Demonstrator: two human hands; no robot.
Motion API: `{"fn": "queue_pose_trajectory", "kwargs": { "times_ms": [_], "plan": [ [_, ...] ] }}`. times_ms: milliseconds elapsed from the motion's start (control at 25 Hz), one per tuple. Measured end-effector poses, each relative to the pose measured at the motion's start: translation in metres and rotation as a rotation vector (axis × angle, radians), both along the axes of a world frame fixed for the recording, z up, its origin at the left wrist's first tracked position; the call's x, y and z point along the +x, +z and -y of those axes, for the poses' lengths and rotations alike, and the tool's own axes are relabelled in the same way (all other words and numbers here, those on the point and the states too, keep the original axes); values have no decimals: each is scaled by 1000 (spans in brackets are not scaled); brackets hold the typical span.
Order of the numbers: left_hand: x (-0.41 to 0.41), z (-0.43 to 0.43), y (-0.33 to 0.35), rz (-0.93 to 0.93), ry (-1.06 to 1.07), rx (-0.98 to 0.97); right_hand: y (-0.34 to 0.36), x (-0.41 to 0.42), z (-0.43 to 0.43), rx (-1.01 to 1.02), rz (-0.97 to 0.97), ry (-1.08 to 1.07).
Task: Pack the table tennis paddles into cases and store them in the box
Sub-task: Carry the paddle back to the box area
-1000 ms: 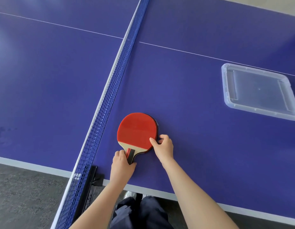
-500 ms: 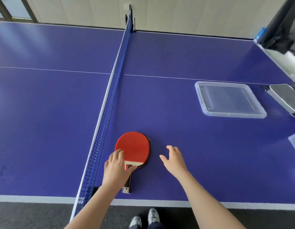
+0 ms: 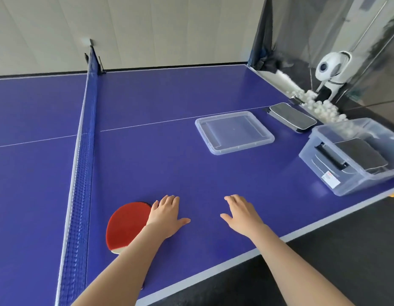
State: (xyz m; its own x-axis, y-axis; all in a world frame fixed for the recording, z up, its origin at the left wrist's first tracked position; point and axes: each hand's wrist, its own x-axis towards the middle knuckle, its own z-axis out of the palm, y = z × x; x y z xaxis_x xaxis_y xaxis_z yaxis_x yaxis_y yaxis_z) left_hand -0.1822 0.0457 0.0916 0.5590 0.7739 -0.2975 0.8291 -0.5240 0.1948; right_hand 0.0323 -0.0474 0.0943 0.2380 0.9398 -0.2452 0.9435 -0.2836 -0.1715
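Note:
A red table tennis paddle (image 3: 125, 226) lies flat on the blue table beside the net, its handle hidden under my left forearm. My left hand (image 3: 167, 215) hovers open just right of the blade, fingers spread, holding nothing. My right hand (image 3: 242, 214) is open too, further right over bare table. A dark grey paddle case (image 3: 292, 115) lies at the far right. The clear plastic box (image 3: 337, 173) stands at the right edge with another dark case (image 3: 361, 156) inside. Its clear lid (image 3: 234, 132) lies flat between paddle and box.
The blue net (image 3: 85, 138) runs along the left of the paddle. A white ball-feeding machine (image 3: 331, 70) and several white balls (image 3: 319, 106) sit behind the table's right end, with a dark catch net. The near table edge (image 3: 213, 265) is close to my arms.
My left hand has come off the paddle and both hands have moved right. The view has swung up and right, bringing the box and cases into sight.

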Motion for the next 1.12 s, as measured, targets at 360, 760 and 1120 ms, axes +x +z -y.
{"fn": "queue_pose_trajectory", "kwargs": {
  "times_ms": [360, 760, 1120],
  "plan": [
    [159, 41, 42, -22, -172, 22, 35, 128, 85, 43, 70, -149],
    [355, 149, 74, 51, -304, 22, 72, 303, 228, 116, 119, -334],
    [500, 175, 86, 115, -385, 30, 74, 421, 256, 138, 91, -487]
  ]
}}
